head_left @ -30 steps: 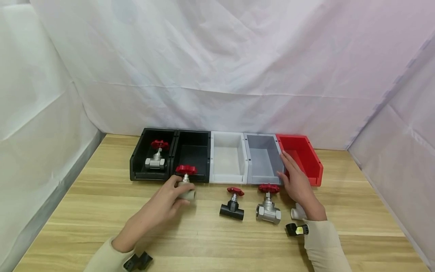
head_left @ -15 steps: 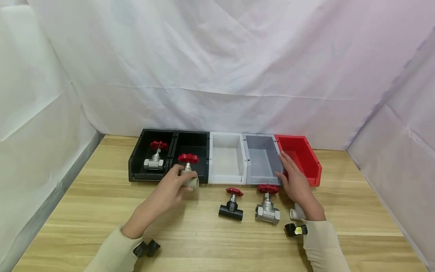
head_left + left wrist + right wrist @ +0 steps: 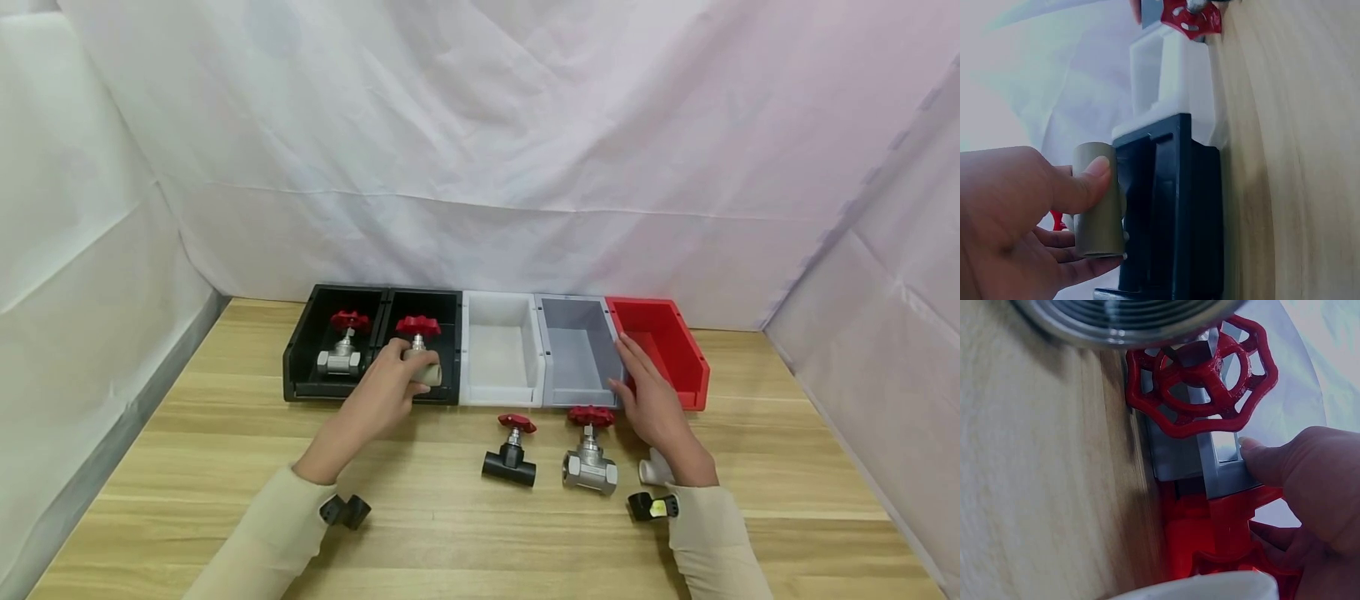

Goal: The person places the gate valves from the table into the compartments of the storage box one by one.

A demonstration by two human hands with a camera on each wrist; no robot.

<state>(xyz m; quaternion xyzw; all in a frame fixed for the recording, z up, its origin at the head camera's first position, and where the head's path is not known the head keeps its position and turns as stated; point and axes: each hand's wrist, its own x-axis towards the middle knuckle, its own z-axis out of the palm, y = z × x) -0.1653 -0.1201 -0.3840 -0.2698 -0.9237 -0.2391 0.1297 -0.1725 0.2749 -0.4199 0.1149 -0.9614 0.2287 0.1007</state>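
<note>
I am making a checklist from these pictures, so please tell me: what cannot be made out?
White valve: head view; right hand and wrist hide much of it.
Beige valve: left wrist view; left hand hides most of its red handwheel.
Loose steel valve: right wrist view; top edge cuts off part of it.

The left hand (image 3: 384, 385) grips; the right hand (image 3: 654, 407) rests outstretched.

I'm remotely viewing a beige plastic tee valve (image 3: 427, 375) with a red handwheel (image 3: 418, 326), black plastic bins (image 3: 450, 393), a grey plastic bin (image 3: 576, 358) and a yellowish wood-grained counter (image 3: 450, 542).
</note>
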